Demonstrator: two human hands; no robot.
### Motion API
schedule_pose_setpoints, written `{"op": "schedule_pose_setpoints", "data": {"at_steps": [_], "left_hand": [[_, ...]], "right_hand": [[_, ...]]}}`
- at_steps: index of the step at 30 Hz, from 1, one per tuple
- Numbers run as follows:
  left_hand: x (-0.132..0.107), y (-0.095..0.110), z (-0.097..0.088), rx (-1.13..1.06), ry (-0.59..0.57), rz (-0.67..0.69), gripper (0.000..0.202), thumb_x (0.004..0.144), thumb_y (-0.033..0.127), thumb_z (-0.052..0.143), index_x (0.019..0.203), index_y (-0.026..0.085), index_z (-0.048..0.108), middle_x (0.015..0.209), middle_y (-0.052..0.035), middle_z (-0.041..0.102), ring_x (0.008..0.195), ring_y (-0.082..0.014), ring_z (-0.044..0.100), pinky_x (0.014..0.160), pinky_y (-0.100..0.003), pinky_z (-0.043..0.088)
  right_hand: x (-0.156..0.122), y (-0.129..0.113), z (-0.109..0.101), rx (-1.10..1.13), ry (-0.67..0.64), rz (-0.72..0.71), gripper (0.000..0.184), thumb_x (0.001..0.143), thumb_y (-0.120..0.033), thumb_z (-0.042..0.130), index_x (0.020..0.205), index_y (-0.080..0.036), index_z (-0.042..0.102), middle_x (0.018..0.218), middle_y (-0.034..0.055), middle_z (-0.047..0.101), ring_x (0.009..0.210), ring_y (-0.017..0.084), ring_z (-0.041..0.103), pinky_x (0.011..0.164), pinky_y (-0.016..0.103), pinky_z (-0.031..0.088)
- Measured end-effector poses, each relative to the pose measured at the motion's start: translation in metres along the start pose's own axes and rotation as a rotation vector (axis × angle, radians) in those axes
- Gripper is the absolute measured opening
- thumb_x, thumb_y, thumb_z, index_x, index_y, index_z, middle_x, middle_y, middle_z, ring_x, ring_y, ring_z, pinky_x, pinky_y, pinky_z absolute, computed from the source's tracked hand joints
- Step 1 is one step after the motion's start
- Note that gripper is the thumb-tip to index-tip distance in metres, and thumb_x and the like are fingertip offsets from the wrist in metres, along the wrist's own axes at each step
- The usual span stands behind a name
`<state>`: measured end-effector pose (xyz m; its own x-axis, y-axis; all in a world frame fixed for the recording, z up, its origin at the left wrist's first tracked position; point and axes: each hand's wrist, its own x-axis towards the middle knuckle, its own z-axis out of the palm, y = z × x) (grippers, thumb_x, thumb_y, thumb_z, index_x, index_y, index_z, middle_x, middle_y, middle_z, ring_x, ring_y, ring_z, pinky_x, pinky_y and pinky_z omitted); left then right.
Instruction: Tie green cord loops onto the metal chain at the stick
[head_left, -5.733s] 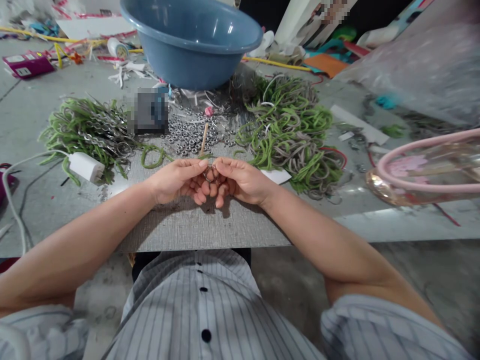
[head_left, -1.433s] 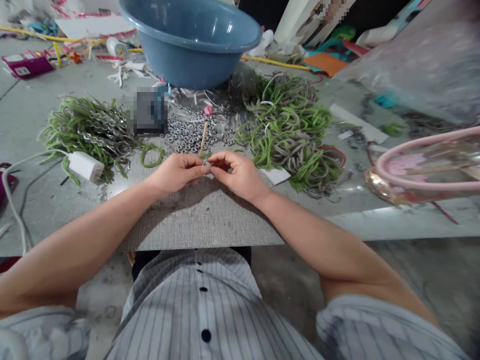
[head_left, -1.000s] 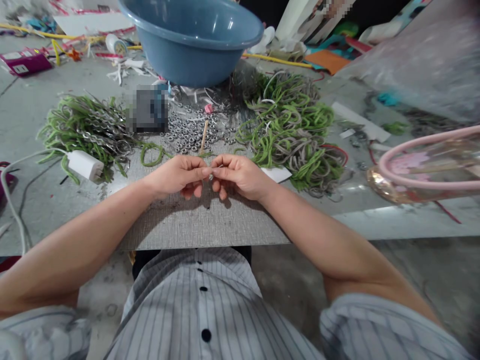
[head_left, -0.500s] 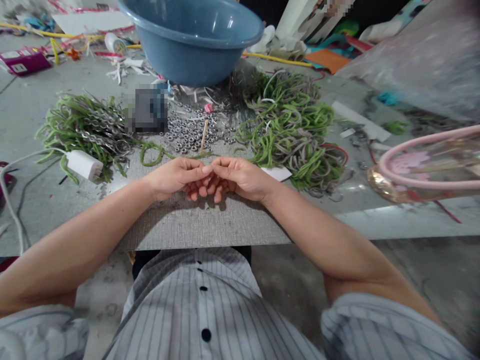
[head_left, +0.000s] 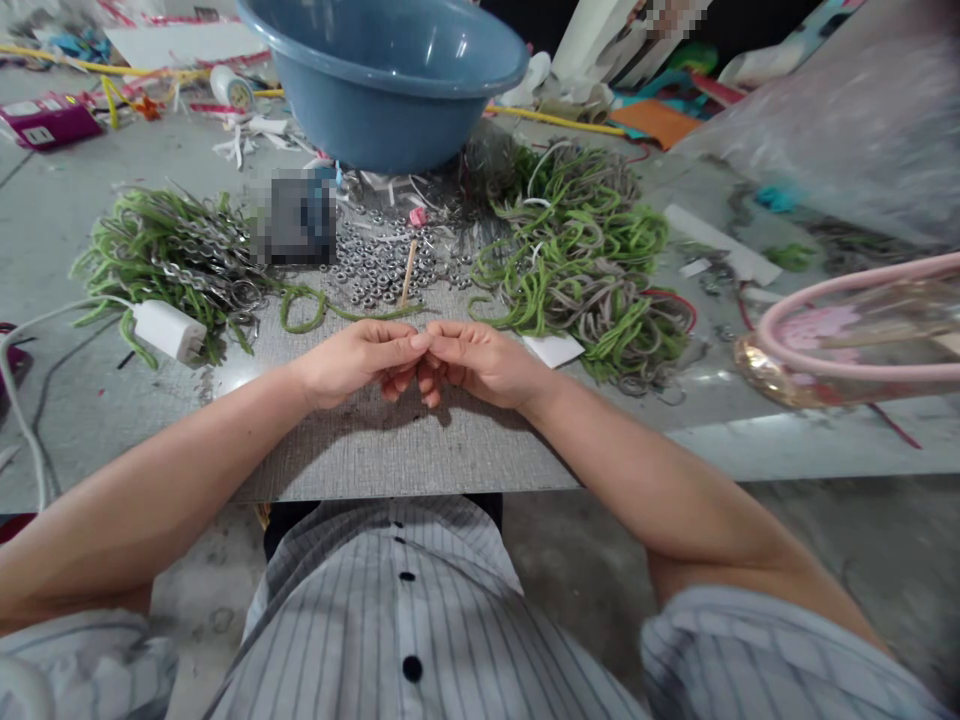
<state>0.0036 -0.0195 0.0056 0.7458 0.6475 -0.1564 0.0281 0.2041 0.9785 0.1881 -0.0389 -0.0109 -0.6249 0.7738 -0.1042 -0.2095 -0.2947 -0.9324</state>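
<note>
My left hand [head_left: 360, 362] and my right hand [head_left: 480, 362] meet fingertip to fingertip just above the near part of the table. Each is closed in a pinch of thumb and forefinger, the other fingers curled below. Whatever lies between the fingertips is too small or hidden to make out. Just beyond my left hand is a thin green cord [head_left: 304, 325], looped at one end and stretching rightward. Farther back, many small metal rings or nuts [head_left: 375, 265] are spread about, with a thin wooden stick [head_left: 409, 272] among them.
Green and grey cords with metal chain [head_left: 172, 245] lie at left beside a white charger plug [head_left: 169, 330]. A larger heap of green and grey cords [head_left: 585, 250] is at right. Behind stands a blue basin [head_left: 382, 110]. A pink-handled clear bag [head_left: 862, 325] sits far right.
Both hands have shifted very slightly toward the right and closer together at the fingertips, still pinched. The cord end by the right heap has shifted a little.
</note>
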Motion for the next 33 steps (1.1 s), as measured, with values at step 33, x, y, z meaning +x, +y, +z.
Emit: {"op": "schedule_pose_setpoints", "data": {"at_steps": [33], "left_hand": [[-0.003,0.004,-0.006,-0.076,-0.026,-0.090,0.023,0.085,0.032,0.063,0.072,0.013,0.062,0.048,-0.0007,0.059,0.043,-0.0094,0.054,0.045,-0.021,0.041]], "right_hand": [[0.001,-0.001,-0.007,-0.135,0.103,-0.040,0.040,0.076,-0.055,0.071,0.079,-0.019,0.053,0.046,-0.0100,0.056,0.030,0.004,0.041,0.034,0.017,0.035]]}}
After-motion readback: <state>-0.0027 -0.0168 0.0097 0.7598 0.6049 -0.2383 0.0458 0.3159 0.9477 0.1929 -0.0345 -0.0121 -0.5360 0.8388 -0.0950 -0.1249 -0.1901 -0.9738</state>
